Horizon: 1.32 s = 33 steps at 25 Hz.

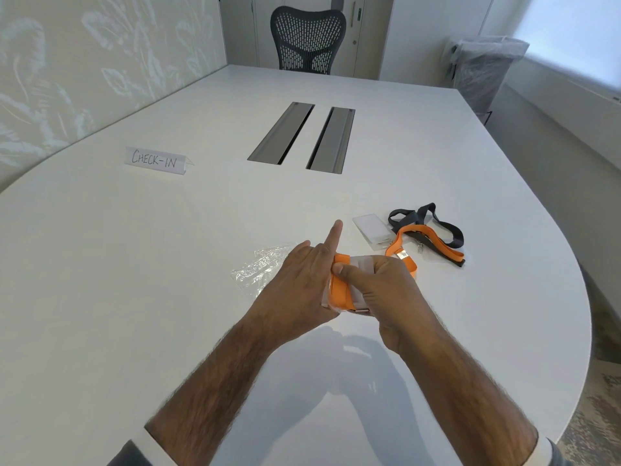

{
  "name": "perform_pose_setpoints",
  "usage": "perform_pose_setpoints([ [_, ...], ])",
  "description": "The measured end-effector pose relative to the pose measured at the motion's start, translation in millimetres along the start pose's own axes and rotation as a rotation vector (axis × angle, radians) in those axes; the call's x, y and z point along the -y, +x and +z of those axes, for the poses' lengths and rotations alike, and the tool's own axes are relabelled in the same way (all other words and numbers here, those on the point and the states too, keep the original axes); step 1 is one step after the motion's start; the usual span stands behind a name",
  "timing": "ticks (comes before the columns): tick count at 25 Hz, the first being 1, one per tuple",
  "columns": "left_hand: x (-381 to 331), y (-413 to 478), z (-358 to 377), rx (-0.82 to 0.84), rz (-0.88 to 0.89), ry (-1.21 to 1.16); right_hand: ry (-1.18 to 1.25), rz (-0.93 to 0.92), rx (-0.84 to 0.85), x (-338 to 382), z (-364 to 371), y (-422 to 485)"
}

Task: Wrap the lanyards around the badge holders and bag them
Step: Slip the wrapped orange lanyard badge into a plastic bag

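Observation:
Both hands hold a clear badge holder [361, 264] above the table, with an orange lanyard [340, 290] wound around it in several turns. My left hand [302, 280] grips its left edge, index finger pointing up. My right hand [386, 287] grips the right side, thumb pressing on the orange band. A clear plastic bag [258, 267] lies flat on the table just left of my hands. To the right lie another badge holder [373, 230], a loose orange lanyard [433, 242] and a black lanyard [447, 227], tangled together.
The white table [168, 264] has two metal cable slots [302, 136] in its middle and a folded "CHECK-IN" sign [156, 160] at the left. A black mesh chair [307, 40] stands at the far end. A lined bin [480, 68] stands at the back right.

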<state>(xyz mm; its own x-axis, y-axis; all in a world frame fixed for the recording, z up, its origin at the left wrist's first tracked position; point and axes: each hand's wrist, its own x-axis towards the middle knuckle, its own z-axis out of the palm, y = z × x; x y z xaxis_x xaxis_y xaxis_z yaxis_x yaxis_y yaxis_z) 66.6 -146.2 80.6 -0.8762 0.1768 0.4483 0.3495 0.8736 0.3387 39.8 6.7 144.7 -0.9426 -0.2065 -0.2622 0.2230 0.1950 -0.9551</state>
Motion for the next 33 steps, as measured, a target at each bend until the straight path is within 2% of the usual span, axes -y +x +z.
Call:
perform_pose_setpoints([
  [5, -4.6, -4.2, -1.6, -0.042, 0.036, 0.025, 0.037, 0.084, 0.043, -2.8, -0.8, 2.3],
  [9, -3.3, -1.8, -18.6, 0.175, -0.134, -0.167, 0.112, 0.044, 0.036, -3.9, -7.4, 4.4],
  [12, 5.9, -4.1, -15.9, 0.127, -0.115, -0.043, 0.141, 0.012, 0.049, -3.5, -10.3, 4.3],
  [16, 8.3, -3.0, -6.7, 0.068, -0.037, 0.086, 0.016, -0.075, -0.015, -7.6, -5.9, 1.2],
  [23, 0.2, -3.3, 2.6, 0.071, 0.011, 0.140, -0.137, -0.128, -0.056, -11.3, -7.2, 0.1],
  [25, -7.4, -1.8, -6.2, 0.094, -0.058, -0.039, -0.176, -0.159, -0.072, -13.9, -6.3, -0.5],
  [28, -3.0, 2.2, -24.2, 0.144, -0.225, -0.469, -0.174, -0.227, -0.095, -20.4, -8.7, 1.9],
  [33, 11.9, 8.9, -39.8, 0.062, -0.397, -0.621, -0.277, -0.250, -0.017, -18.4, -11.3, 0.0],
])
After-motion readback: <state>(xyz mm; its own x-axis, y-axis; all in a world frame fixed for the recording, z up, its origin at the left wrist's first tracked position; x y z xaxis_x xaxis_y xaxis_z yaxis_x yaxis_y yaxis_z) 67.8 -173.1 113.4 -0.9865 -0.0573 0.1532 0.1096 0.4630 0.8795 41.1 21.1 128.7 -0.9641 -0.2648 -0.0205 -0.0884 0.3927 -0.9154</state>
